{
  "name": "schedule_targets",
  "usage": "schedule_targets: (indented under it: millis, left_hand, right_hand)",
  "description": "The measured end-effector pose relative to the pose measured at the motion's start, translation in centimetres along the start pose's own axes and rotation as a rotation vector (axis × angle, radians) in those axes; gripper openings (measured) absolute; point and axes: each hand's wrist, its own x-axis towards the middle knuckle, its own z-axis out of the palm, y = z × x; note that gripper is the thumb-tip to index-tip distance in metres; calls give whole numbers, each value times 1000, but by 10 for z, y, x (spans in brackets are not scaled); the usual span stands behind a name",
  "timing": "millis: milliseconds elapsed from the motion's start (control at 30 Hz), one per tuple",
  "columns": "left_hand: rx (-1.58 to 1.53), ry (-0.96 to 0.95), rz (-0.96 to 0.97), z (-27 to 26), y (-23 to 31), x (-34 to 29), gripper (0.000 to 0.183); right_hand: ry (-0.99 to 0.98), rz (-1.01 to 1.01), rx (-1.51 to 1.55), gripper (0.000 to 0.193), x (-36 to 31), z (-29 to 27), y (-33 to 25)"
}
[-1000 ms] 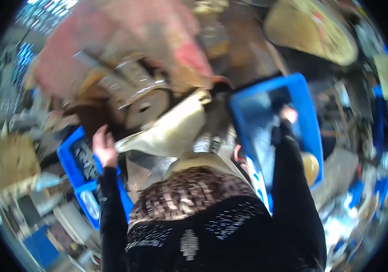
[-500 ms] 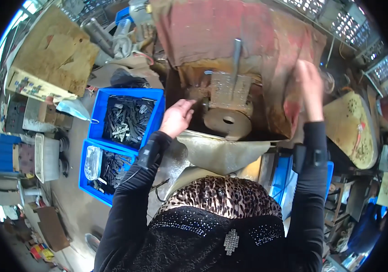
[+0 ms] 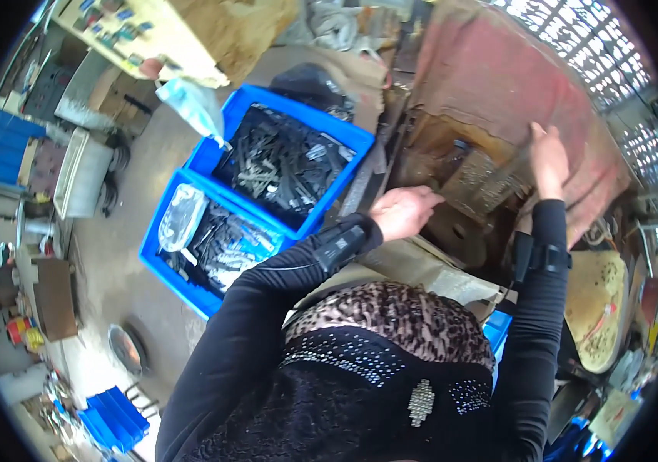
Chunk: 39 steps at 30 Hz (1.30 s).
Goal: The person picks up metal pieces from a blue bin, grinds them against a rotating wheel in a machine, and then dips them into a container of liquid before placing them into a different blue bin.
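My left hand [image 3: 407, 212] is closed in a pinch beside a dirty metal machine [image 3: 479, 185]; what its fingers hold, if anything, is too small to make out. A round plate with a centre hole [image 3: 458, 237] sits at the machine's near side, in shadow. My right hand [image 3: 550, 160] is closed at the upper end of the machine's grey lever [image 3: 507, 175], in front of a stained reddish cloth [image 3: 490, 69]. The cloth hangs behind the machine and down its right side.
Left of the machine, two blue bins [image 3: 298, 227] hold many dark strip-shaped pieces; a clear plastic container [image 3: 183, 217] lies in the nearer one. A pale blue mask [image 3: 193, 106] hangs by the farther bin. A worn tan board [image 3: 596, 308] stands at the right.
My view has turned left, so the bins and machine appear farther right and tilted. My right hand has come from the cloth's right side to the lever; my left stays beside the machine.
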Motion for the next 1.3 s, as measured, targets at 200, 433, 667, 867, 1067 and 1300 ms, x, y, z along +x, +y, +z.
schedule_targets:
  millis: [200, 433, 667, 867, 1067, 1300]
  left_hand:
    - [74, 201, 93, -56, -17, -39, 26]
    - [602, 443, -541, -159, -131, -144, 18]
    - [535, 247, -1022, -149, -167, -166, 28]
    - [612, 291, -1078, -120, -177, -151, 38]
    - [524, 302, -976, -128, -199, -163, 30]
    - [13, 651, -964, -145, -176, -164, 12]
  right_hand:
    - [51, -93, 6, 50, 13, 15, 16]
    - [34, -117, -44, 52, 31, 31, 37]
    - [53, -109, -79, 54, 40, 38, 47]
    - [24, -78, -69, 53, 24, 22, 27]
    - [53, -23, -54, 51, 4, 6, 2]
    - [-49, 35, -74, 47, 0, -5, -9]
